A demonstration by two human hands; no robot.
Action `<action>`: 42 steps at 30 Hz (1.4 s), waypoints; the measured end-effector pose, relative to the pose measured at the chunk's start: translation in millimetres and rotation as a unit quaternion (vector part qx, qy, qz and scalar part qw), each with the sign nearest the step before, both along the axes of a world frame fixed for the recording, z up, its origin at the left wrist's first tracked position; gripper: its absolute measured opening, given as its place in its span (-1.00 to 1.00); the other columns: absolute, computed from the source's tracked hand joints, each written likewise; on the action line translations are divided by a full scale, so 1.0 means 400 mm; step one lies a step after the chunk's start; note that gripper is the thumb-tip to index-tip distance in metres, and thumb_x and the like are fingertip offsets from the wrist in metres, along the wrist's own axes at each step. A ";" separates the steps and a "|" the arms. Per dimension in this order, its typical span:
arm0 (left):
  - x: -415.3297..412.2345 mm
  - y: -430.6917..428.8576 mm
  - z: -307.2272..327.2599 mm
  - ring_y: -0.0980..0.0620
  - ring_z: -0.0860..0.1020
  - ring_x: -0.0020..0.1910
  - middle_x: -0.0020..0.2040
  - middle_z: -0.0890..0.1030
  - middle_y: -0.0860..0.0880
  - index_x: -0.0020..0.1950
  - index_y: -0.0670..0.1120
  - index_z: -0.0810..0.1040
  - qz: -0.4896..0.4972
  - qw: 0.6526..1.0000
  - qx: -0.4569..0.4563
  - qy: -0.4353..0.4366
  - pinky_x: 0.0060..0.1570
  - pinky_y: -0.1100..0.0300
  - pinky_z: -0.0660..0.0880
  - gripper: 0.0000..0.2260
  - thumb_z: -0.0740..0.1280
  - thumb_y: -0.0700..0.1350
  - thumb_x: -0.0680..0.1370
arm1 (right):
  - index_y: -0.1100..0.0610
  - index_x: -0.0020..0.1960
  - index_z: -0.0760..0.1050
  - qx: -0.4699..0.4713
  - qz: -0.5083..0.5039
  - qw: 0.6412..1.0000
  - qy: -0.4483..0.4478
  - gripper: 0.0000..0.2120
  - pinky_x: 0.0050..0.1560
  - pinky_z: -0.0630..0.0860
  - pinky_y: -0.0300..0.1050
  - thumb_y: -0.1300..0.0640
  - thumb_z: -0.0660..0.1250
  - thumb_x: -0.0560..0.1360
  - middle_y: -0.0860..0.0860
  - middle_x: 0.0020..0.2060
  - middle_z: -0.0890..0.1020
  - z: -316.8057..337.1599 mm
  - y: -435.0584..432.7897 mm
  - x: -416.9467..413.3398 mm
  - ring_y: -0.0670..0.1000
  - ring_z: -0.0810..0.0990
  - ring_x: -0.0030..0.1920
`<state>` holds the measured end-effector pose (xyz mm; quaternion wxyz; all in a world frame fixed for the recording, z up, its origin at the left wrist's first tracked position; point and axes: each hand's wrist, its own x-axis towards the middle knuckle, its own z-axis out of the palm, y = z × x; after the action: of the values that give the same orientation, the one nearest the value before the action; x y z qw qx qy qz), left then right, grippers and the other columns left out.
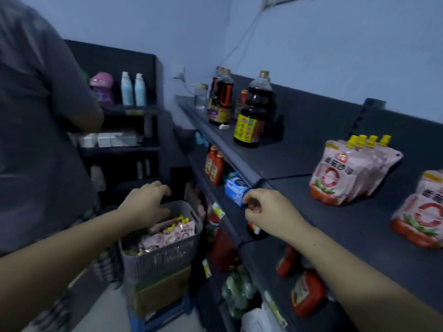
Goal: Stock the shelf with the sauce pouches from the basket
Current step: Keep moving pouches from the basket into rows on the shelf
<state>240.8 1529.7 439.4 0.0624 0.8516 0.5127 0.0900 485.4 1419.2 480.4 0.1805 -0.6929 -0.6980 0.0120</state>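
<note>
A grey slatted basket [165, 258] stands low at the centre, full of pink sauce pouches [176, 232] with yellow caps. My left hand [146, 202] reaches into its far side with fingers curled down; whether it grips a pouch is hidden. My right hand [266, 212] hovers by the shelf's front edge, fingers loosely curled and holding nothing. On the top shelf [294, 164], a row of upright pouches [347, 171] stands at the right. Another group of pouches [422, 212] stands at the right edge of the view.
Dark soy sauce bottles [253, 116] stand further back on the top shelf. Red ketchup bottles [214, 165] and a blue box [236, 190] sit on the lower shelf. A person in a grey shirt [36, 130] stands close at the left. The basket rests on a cardboard box [160, 291].
</note>
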 end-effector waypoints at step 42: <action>-0.127 0.838 -0.653 -0.10 0.57 0.08 0.13 0.60 -0.12 0.13 -0.09 0.53 0.160 0.933 -0.322 -0.001 -0.02 0.13 0.51 -0.70 0.28 -0.02 0.44 | 0.18 0.06 0.51 -0.471 0.049 0.876 -0.095 -0.63 -0.07 0.41 -0.08 -0.12 0.27 0.49 0.16 0.07 0.59 -0.733 1.161 -0.046 0.17 0.56 0.09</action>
<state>190.2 1864.8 178.2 0.3187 0.6920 0.6439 -0.0707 467.0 1883.5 187.2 -0.2352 -0.6590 -0.6565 0.2818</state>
